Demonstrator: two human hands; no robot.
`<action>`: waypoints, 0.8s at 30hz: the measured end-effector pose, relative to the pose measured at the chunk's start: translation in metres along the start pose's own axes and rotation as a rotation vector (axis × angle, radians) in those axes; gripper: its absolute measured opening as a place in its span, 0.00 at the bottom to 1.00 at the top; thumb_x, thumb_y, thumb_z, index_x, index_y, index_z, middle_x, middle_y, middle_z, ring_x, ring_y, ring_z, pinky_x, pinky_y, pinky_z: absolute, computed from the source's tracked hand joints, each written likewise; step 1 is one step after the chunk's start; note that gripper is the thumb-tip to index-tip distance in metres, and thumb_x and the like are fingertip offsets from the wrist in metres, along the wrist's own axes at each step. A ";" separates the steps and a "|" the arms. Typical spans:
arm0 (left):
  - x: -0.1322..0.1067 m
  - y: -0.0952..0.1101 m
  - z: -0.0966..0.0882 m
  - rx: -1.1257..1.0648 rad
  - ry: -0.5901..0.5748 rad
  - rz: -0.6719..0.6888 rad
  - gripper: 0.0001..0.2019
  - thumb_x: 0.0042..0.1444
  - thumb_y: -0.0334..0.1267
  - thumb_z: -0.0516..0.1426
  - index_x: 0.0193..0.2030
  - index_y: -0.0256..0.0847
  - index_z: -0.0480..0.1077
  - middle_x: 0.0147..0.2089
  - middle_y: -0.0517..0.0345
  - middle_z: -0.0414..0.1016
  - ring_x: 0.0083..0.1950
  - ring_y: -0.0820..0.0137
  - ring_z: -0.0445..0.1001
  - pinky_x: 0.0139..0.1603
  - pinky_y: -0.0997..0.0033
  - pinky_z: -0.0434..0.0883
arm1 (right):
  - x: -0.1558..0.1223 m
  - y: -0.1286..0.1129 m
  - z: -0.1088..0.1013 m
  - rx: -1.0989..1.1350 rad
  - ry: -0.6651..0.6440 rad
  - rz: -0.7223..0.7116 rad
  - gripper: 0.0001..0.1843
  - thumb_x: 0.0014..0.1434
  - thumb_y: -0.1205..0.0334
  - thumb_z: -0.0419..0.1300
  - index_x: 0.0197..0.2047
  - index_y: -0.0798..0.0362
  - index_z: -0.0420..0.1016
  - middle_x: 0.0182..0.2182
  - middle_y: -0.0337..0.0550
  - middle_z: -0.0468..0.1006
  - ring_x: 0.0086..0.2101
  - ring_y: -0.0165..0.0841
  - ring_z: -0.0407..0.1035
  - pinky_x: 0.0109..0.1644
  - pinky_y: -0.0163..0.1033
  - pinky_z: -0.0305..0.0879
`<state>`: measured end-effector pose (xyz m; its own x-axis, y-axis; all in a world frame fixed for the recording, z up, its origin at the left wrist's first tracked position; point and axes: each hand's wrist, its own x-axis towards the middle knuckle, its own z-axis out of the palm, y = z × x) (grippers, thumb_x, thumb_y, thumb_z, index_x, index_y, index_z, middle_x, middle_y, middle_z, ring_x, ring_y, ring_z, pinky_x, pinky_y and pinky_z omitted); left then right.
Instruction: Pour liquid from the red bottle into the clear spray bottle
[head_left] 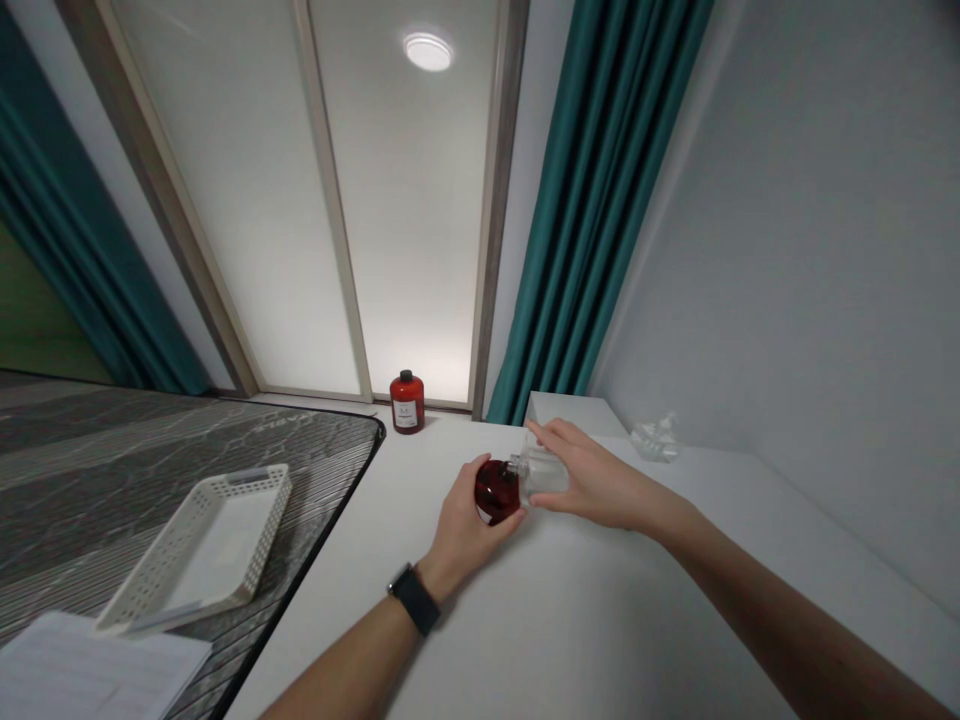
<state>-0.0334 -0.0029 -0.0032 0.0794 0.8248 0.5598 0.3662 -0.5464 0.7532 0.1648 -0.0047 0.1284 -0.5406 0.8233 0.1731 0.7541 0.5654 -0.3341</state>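
Note:
My left hand (463,528), with a dark watch on its wrist, is closed round a small dark red bottle (496,489) held just above the white tabletop (570,610). My right hand (592,476) grips a small clear bottle (541,471), tilted so its neck meets the mouth of the red bottle. The two bottles touch between my hands. My fingers hide part of each bottle.
A second red bottle (406,401) with a black cap stands by the window frame. A white perforated tray (203,549) lies on a dark patterned mat (112,450), with white paper (82,675) at the lower left. A clear pump piece (655,438) lies near the right wall. Teal curtains (592,200) hang behind.

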 end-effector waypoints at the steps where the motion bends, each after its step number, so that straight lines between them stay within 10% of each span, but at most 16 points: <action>1: 0.000 0.000 0.000 -0.002 -0.001 -0.001 0.35 0.51 0.42 0.67 0.63 0.40 0.59 0.57 0.46 0.73 0.57 0.56 0.75 0.58 0.52 0.73 | 0.000 0.000 0.000 0.000 -0.002 -0.001 0.49 0.56 0.53 0.69 0.74 0.48 0.50 0.55 0.53 0.69 0.58 0.47 0.65 0.65 0.56 0.61; 24: -0.001 0.001 0.001 -0.034 0.013 -0.032 0.35 0.50 0.40 0.67 0.63 0.40 0.59 0.56 0.47 0.73 0.56 0.58 0.76 0.59 0.53 0.73 | 0.005 -0.005 -0.004 -0.030 -0.043 0.026 0.50 0.55 0.55 0.70 0.74 0.55 0.52 0.56 0.55 0.69 0.60 0.47 0.63 0.67 0.53 0.60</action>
<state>-0.0326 -0.0039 -0.0034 0.0565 0.8400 0.5397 0.3362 -0.5250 0.7819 0.1602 -0.0031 0.1347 -0.5356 0.8352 0.1249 0.7785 0.5457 -0.3102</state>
